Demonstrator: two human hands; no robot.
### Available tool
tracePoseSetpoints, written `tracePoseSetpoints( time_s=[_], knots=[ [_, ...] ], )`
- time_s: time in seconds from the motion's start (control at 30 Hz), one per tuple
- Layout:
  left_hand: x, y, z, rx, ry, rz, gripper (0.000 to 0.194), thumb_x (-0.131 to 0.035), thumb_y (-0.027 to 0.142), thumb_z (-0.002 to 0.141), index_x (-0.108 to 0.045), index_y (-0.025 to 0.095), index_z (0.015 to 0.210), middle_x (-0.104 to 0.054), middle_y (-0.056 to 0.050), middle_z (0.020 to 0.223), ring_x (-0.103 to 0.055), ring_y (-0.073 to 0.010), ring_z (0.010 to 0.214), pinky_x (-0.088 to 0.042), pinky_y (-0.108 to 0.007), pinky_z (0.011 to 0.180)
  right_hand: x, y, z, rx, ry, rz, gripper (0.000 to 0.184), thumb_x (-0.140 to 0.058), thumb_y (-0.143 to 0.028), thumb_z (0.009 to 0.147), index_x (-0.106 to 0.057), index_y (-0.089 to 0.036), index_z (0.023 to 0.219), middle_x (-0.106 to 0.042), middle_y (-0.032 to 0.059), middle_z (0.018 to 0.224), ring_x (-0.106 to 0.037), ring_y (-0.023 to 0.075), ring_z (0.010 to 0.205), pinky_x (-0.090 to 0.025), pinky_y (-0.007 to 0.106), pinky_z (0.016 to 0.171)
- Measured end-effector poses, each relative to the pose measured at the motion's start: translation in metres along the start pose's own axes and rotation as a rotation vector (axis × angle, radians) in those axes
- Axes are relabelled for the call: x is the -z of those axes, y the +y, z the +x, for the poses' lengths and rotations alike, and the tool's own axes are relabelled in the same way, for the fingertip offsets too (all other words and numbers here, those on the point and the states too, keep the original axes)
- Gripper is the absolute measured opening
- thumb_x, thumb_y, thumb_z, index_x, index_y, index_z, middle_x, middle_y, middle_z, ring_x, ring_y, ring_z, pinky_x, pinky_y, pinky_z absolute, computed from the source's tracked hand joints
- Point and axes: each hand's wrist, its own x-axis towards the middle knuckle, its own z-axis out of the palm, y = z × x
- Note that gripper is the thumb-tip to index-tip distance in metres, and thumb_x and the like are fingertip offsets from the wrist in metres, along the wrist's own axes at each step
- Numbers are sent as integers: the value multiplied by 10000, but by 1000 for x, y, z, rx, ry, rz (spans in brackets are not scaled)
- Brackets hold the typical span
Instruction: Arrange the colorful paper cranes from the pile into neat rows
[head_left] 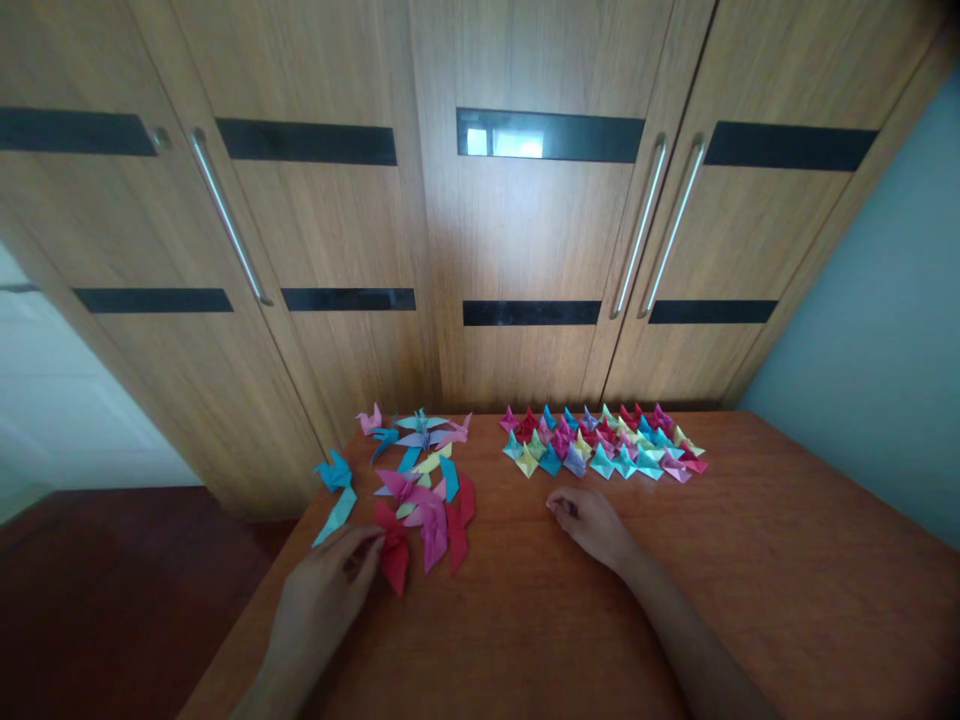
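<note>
Your left hand (pixel 326 585) pinches the red crane (pixel 394 560) at the near edge of the loose paper pieces (pixel 431 525) on the table's (pixel 517 630) left. Your right hand (pixel 592 522), fingers loosely curled, rests on the table, just nearer you than the rows of folded paper (pixel 603 460).

Both hands (pixel 326 585) (pixel 592 522) and both slim forearms (pixel 667 605) are bare.

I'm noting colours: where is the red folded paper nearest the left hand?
In the head view, left of the middle and low, the red folded paper is at the fingertips of the left hand, just left of a magenta folded piece.
</note>
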Motion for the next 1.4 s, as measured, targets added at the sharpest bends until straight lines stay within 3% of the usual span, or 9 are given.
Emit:
tracePoseSetpoints(
  time_s=[0.17, 0.33, 0.53, 0.7, 0.87, 1.0, 1.1, 1.23, 1.4],
  knots=[
    [6, 3, -1, 34, 20, -6, 276, -461, 407, 847, -676, 244, 899, -716, -5, 930, -669, -175, 804, -504, -214, 675, 0, 0, -1, 1, -3, -3, 223, -452, -265, 837, -666, -201, 838, -656, 11, 700, -574, 151, 627, -385, 245, 597],
    [14, 9, -1, 47, 123, -53, 322, -456, 456, 840, -681, 226, 837, -720, -20, 868, -667, -188, 754, -506, -231, 652, 1, -3, -1, -3, -9, 5, 222, -454, -256, 833, -668, -201, 852, -653, 10, 692, -574, 151, 623, -381, 246, 590],
    [17, 38, 9, 57, 210, -197, 283, -483, 443, 847, -660, 224, 873, -708, -16, 864, -653, -185, 746, -506, -250, 666, 3, -4, 0, -10, -5, 34, 224, -464, -292, 835, -668, -199, 820, -644, 16, 685, -569, 157, 630, -385, 254, 587],
    [-1, 75, 34, -47, 198, -299, 217, -508, 352, 853, -664, 203, 869, -693, -31, 842, -627, -158, 687, -495, -260, 674, 2, -11, 0, -65, -26, 363, 273, -469, -398, 835, -635, -181, 819, -616, 10, 644, -559, 142, 604, -397, 244, 563],
    [-25, 110, 62, -143, 102, -375, 177, -505, 270, 853, -666, 200, 859, -683, -40, 849, -615, -167, 767, -473, -273, 719, -7, -42, -6, -125, -91, 817, 404, -469, -551, 819, -606, -178, 891, -640, 37, 779, -560, 124, 627, -403, 223, 530],
    [-45, 126, 67, -176, 0, -462, 167, -505, 237, 845, -667, 205, 865, -678, -47, 848, -604, -175, 770, -460, -288, 717, -21, -65, -9, -156, -54, 929, 407, -527, -580, 782, -587, -187, 866, -642, 38, 805, -579, 136, 673, -425, 235, 563],
    [-54, 128, 61, -173, -54, -568, 144, -534, 252, 831, -669, 219, 870, -674, -46, 861, -601, -183, 783, -459, -295, 717, -30, -66, -6, -209, 63, 883, 383, -583, -568, 743, -571, -189, 796, -621, 14, 718, -551, 124, 596, -401, 227, 521],
    [-54, 121, 54, -136, -123, -668, 181, -518, 321, 853, -659, 210, 830, -656, -44, 811, -588, -175, 742, -456, -281, 682, -30, -53, -5, -241, 159, 819, 367, -590, -549, 740, -583, -184, 784, -596, -1, 648, -510, 115, 539, -373, 226, 489],
    [-50, 108, 60, 28, -6, -709, 218, -546, 387, 823, -632, 197, 888, -639, -48, 865, -582, -192, 806, -458, -299, 717, -15, -46, -11, -257, 121, 781, 376, -568, -555, 756, -601, -181, 764, -567, -13, 594, -484, 108, 517, -353, 226, 487]
  ],
)
